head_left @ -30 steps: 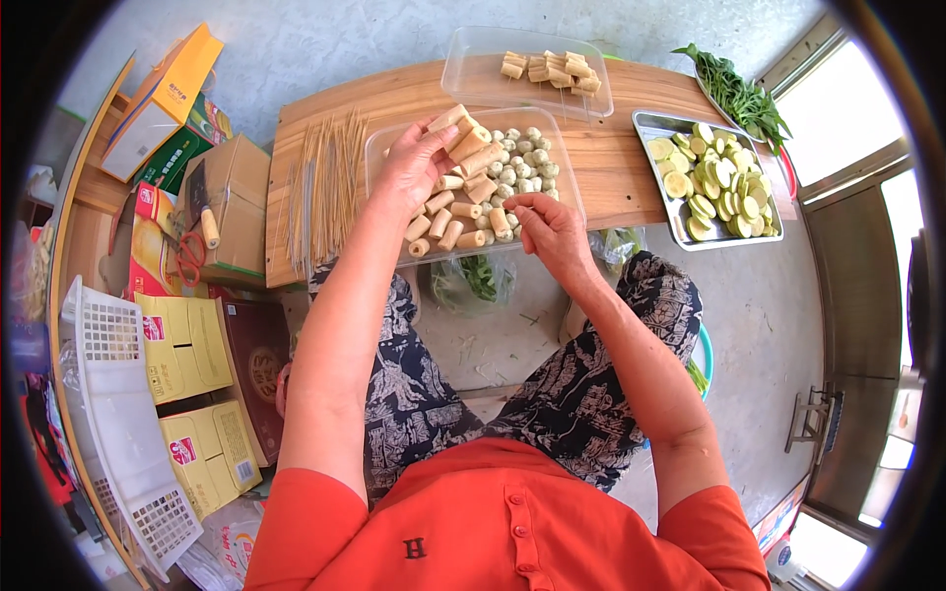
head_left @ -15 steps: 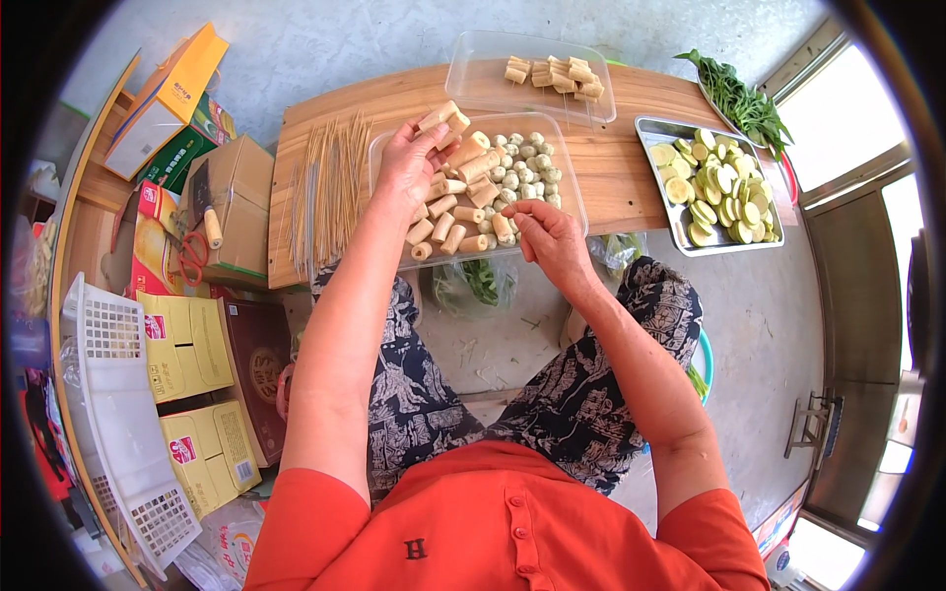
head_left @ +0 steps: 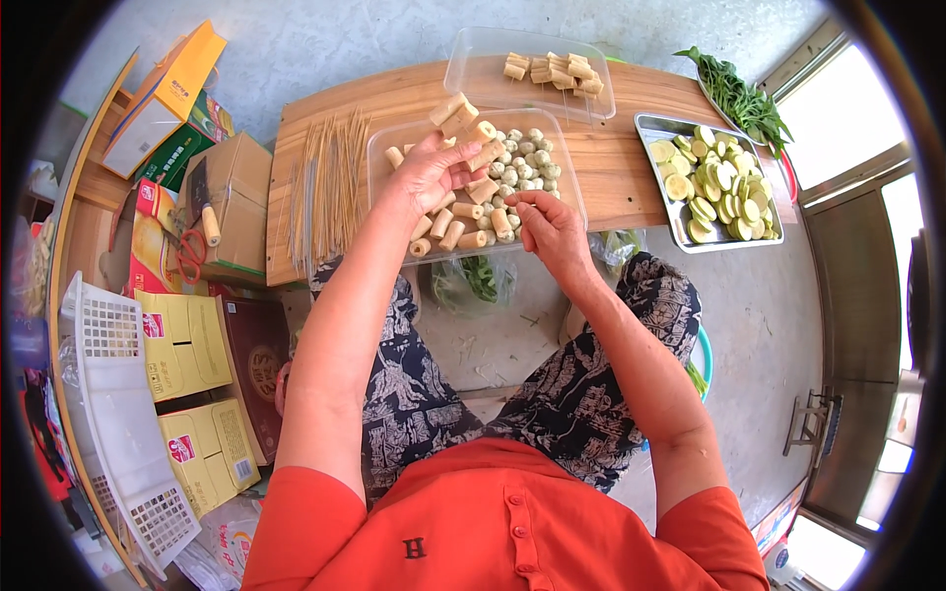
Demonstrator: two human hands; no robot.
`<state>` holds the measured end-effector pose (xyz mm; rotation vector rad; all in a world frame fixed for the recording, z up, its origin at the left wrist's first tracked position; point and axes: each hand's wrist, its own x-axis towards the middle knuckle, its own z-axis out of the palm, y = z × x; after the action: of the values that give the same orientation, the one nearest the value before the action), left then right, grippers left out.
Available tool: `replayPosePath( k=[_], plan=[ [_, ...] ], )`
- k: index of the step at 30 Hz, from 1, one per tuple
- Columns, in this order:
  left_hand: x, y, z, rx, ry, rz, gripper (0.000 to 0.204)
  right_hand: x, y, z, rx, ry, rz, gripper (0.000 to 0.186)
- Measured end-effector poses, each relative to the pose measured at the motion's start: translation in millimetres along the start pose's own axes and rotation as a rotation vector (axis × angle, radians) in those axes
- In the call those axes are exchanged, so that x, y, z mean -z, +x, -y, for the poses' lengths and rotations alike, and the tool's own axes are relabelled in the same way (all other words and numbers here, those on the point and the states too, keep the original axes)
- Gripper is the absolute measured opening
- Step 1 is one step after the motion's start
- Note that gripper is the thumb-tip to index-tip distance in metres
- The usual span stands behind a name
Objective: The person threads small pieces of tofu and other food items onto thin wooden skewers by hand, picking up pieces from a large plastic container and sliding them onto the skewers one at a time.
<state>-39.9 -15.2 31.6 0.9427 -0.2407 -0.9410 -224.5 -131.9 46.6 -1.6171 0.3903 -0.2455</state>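
Short, tan, cylindrical roll pieces (head_left: 458, 119) are gathered at the fingers of my left hand (head_left: 426, 179), which is closed on them above a clear plastic tray (head_left: 574, 187). Whether a stick runs through these pieces cannot be made out. My right hand (head_left: 548, 229) is at the tray's near right side, thumb and fingertips pinched together; anything thin between them is too small to see. More loose roll pieces (head_left: 452, 234) lie in the tray's near left part. Greenish-grey speckled balls (head_left: 532, 163) fill its right part, partly hidden by my right hand.
Thin wooden sticks (head_left: 330, 192) lie left of the tray. Behind it, a second clear box (head_left: 473, 74) holds skewered roll pieces. A metal tray (head_left: 662, 212) of sliced green-skinned vegetable and leafy greens (head_left: 734, 98) are at right. A knife (head_left: 210, 219) and red-handled scissors (head_left: 191, 258) are by cartons at left.
My left hand has moved slightly right and nearer, and its fingers have opened out somewhat, with one more roll piece showing beside them. My right hand has shifted a little upward, still pinched.
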Motion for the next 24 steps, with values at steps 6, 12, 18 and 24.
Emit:
replayPosePath(
  k=[6,12,18,24],
  plan=[
    [-4,0,2,-0.060,0.010,-0.064,0.047,-2,0,2,0.000,-0.012,-0.009,0.018],
    [-6,-1,1,-0.080,0.003,-0.072,0.045,-3,3,3,0.001,-0.008,-0.009,0.018],
    [-8,0,4,-0.127,-0.003,-0.127,0.047,-4,4,1,0.003,-0.001,-0.006,0.018],
    [-9,3,9,-0.157,-0.047,-0.184,0.042,-6,5,3,0.006,0.022,-0.007,0.018]
  ],
)
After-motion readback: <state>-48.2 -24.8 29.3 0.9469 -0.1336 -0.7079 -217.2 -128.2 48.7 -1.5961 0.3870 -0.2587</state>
